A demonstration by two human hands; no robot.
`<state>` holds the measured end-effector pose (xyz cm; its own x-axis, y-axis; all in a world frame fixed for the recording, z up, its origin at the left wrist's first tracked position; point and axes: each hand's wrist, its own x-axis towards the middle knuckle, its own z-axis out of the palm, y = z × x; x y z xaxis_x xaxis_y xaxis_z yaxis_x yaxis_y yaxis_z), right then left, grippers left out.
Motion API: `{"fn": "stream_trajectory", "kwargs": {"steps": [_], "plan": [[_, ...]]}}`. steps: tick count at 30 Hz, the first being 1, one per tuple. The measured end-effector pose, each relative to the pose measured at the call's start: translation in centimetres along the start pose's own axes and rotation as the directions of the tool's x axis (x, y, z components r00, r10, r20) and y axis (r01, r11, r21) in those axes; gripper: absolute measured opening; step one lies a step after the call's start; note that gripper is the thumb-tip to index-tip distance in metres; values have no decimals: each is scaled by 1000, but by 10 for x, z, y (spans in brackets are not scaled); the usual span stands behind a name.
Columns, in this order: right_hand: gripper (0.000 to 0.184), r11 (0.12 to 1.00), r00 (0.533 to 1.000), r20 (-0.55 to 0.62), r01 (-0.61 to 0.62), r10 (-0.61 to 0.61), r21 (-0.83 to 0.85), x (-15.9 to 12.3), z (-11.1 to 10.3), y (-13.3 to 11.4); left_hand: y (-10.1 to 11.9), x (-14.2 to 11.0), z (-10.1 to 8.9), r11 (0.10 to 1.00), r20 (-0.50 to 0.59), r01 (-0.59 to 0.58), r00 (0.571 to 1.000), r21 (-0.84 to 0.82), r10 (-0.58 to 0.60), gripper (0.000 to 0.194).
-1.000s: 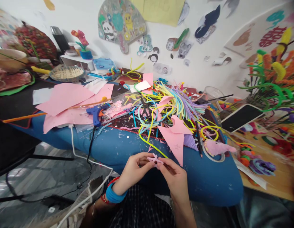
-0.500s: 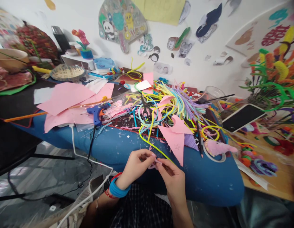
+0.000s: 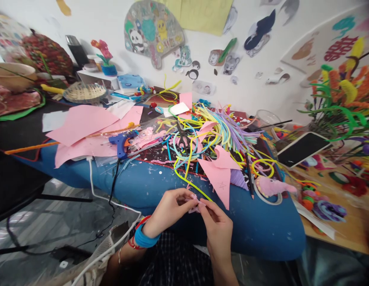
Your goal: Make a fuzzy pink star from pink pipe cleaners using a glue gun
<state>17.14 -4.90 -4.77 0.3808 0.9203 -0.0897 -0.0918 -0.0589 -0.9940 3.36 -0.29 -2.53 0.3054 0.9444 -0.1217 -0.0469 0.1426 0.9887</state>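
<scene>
Close to the front edge of the blue-covered table (image 3: 154,178), a small pale pink piece (image 3: 195,206) is pinched between both hands; whether it is paper or pipe cleaner I cannot make out. My left hand (image 3: 172,208), with a blue band on the wrist, has it between thumb and fingers. From the other side, the fingertips of my right hand (image 3: 217,226) close on it. Just beyond lies a cut sheet of pink paper (image 3: 217,182) with a star drawn on it. Scissors (image 3: 183,139) rest among the pipe cleaners (image 3: 229,131).
A blue glue gun (image 3: 121,146) lies at left beside large pink paper sheets (image 3: 83,121). To the right are a pencil (image 3: 249,174), a roll of tape (image 3: 274,198), a pink fuzzy figure (image 3: 274,186) and a phone (image 3: 303,149). A white cable (image 3: 93,186) hangs off the front.
The pink piece has turned slightly, and more of it shows between the fingertips. Both hands stay in nearly the same place. The view has shifted a little.
</scene>
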Motion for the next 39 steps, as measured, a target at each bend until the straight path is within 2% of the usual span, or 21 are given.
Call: {"fn": "stream_trajectory", "kwargs": {"steps": [6,12,22,29,33,37,39], "plan": [[17,999,998,-62,-5,3,-32,-2,2,4,-2,1,0,1000,-29,0,1000,19,0,16],[21,1000,992,-130,-7,8,7,-5,6,7,-1,4,0,996,-24,8,1000,-89,-10,16],[18,1000,997,-83,10,-9,9,-5,6,6,3,10,-8,972,56,98,995,-213,-88,23],[19,999,999,-40,-17,18,30,-3,3,2,8,13,-8,962,49,117,993,-247,-108,25],[28,986,996,-5,-84,86,147,-1,3,-1,10,11,-3,955,-75,66,993,-290,-91,22],[39,957,990,80,-132,115,260,-5,12,-4,6,6,6,946,-240,-13,968,-324,-69,17],[38,949,987,70,-161,148,270,-7,16,-5,4,3,8,951,-278,-36,959,-306,-53,14]]}}
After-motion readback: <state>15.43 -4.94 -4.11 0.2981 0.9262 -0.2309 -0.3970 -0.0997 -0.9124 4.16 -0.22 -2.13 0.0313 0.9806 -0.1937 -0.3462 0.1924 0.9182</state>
